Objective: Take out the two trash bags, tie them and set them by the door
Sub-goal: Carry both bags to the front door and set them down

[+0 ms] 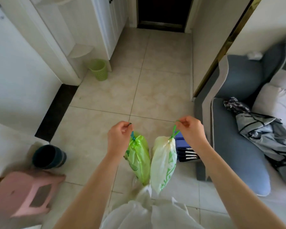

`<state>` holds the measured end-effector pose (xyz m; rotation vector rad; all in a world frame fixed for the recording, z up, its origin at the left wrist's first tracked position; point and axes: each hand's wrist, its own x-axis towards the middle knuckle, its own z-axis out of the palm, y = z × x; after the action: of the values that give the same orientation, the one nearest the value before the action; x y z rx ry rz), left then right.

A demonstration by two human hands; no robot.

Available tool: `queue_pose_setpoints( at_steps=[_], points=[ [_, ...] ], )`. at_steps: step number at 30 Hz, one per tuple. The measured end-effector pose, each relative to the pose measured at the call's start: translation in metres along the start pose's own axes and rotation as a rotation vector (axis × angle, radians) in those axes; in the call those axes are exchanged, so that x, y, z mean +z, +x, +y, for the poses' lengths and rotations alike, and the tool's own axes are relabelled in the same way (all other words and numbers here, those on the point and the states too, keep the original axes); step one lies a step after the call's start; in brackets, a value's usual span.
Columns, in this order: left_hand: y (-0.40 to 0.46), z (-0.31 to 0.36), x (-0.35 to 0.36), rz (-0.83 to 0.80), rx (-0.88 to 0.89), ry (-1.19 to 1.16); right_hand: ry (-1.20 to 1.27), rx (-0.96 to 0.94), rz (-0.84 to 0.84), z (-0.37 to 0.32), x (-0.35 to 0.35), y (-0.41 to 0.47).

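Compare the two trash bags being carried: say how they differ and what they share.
The green bag, held by the left hand, is solid translucent green with a blue-green drawstring. The white bag, held by the right hand, is whitish with green print and a bright green drawstring, and looks slightly fuller. Both are cinched shut and hang above the floor.

Both bare forearms reach forward from the bottom of the view, angled slightly inward and held at about the same height. The left hand [120, 134] is curled into a loose fist, knuckles up, thumb and fingertips pinched together at its right side. The right hand [191, 128] mirrors it, fingers folded down and pinched at its left side. The two hands are apart, wrists bent slightly downward.
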<state>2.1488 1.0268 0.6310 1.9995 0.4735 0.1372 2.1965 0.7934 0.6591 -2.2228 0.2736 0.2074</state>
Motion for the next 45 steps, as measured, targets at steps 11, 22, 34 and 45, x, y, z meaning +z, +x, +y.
queue_pose_setpoints(
  at_steps=[11, 22, 34, 45],
  points=[
    [0.223, 0.042, 0.028, -0.032, 0.011, 0.031, 0.029, 0.022, 0.092, -0.077, 0.019, 0.201],
    [0.457, 0.104, 0.065, 0.238, 0.01, 0.036, 0.059, -0.045, -0.055, -0.153, 0.031, 0.427],
    [0.696, 0.15, 0.111, 0.162, -0.02, -0.049, 0.156, 0.013, 0.024, -0.227, 0.05, 0.673],
    [0.911, 0.21, 0.18, -0.04, 0.044, 0.027, 0.146, 0.133, 0.177, -0.287, 0.042, 0.877]
  ],
)
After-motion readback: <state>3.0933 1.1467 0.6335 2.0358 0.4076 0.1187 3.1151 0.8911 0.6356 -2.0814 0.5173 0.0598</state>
